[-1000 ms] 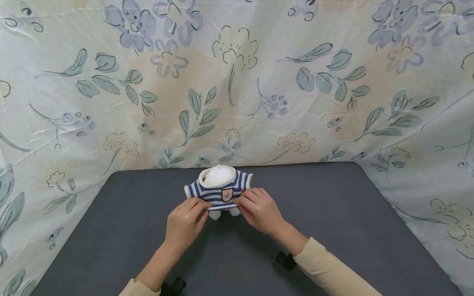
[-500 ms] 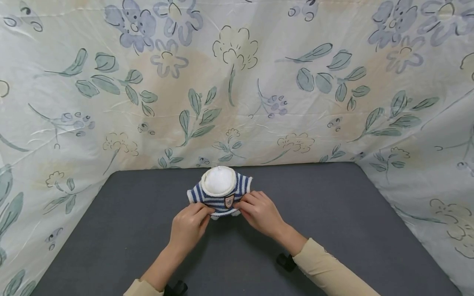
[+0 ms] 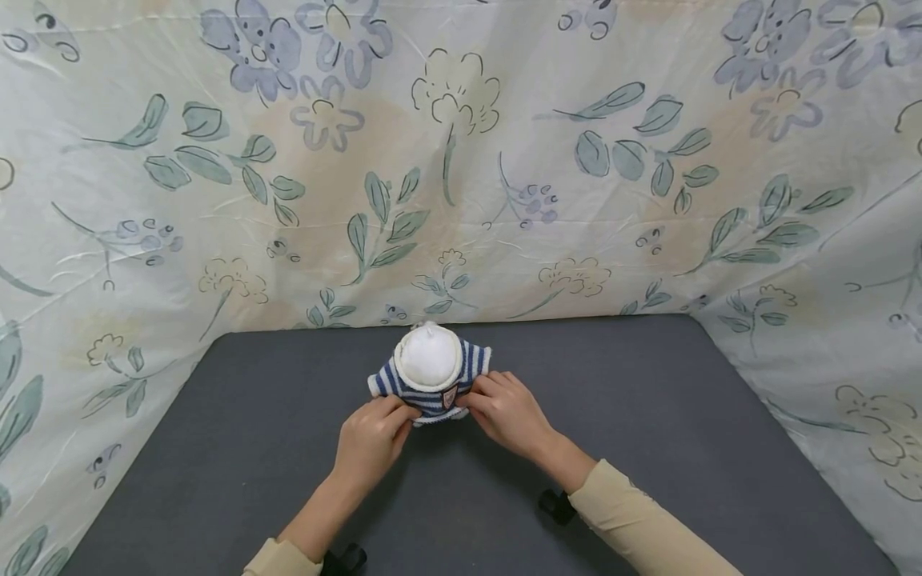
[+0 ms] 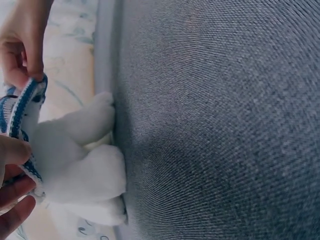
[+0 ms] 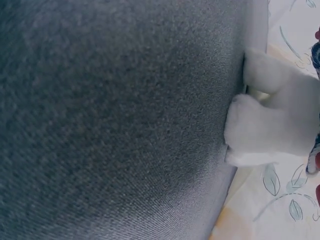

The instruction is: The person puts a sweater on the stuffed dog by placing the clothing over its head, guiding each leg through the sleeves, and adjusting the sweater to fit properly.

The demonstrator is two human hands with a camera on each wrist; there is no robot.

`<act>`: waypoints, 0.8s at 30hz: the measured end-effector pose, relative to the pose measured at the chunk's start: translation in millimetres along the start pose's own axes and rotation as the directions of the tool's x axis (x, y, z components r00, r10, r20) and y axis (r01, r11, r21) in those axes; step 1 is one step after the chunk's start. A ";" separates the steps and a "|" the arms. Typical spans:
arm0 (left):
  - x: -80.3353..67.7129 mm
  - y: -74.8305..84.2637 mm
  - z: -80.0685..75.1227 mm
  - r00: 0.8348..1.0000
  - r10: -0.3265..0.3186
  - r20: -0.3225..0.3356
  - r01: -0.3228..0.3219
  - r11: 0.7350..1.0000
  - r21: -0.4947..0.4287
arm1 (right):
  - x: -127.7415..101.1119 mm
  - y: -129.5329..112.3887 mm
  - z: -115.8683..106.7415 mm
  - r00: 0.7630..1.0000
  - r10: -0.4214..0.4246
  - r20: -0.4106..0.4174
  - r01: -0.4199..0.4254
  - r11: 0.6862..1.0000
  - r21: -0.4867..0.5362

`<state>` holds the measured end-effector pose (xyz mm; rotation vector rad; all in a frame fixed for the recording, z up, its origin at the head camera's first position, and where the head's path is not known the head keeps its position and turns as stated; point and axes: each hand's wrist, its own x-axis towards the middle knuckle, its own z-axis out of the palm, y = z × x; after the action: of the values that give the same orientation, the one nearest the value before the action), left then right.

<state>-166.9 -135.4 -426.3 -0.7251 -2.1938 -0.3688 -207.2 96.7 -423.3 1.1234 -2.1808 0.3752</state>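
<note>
Sweater hem (image 3: pixel 430 410) pulled lower; both hands (image 3: pixel 439 416) pinching it.

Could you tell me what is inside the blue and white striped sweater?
A white plush body fills the striped sweater: its round top shows through the collar, and its feet stick out below the hem. The torso between is covered by the knit.
</note>
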 end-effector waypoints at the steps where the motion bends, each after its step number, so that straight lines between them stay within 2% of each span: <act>1: -0.5 -0.1 0.9 1.000 -0.001 0.004 0.001 1.000 0.003 | -0.2 0.4 0.3 1.000 0.000 0.012 0.000 1.000 -0.007; 4: -1.0 0.3 2.0 1.000 -0.005 0.013 0.004 1.000 0.008 | -0.8 1.3 0.6 0.999 0.002 0.041 -0.001 1.000 -0.019; 10: 1.1 2.1 0.3 1.000 -0.007 0.007 0.007 1.000 0.010 | -0.5 1.6 0.8 1.000 -0.016 0.005 0.017 1.000 -0.021; 15: 5.9 3.5 -5.7 1.000 -0.019 0.000 0.019 1.000 0.006 | 3.1 1.5 -3.6 1.000 -0.013 0.007 0.014 1.000 -0.016; 20: 15.9 7.1 -17.1 0.998 -0.060 0.016 0.060 0.998 -0.027 | 11.6 4.2 -12.0 1.000 -0.021 -0.021 0.021 0.999 -0.025; 24: 29.4 8.7 -28.4 0.998 -0.069 -0.004 0.069 0.997 -0.042 | 24.8 6.0 -22.8 0.998 -0.028 -0.061 0.027 1.000 -0.015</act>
<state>-160.5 -130.8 -385.3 -0.6712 -2.2156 -0.4525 -213.1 96.6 -389.6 1.1191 -2.1094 0.3768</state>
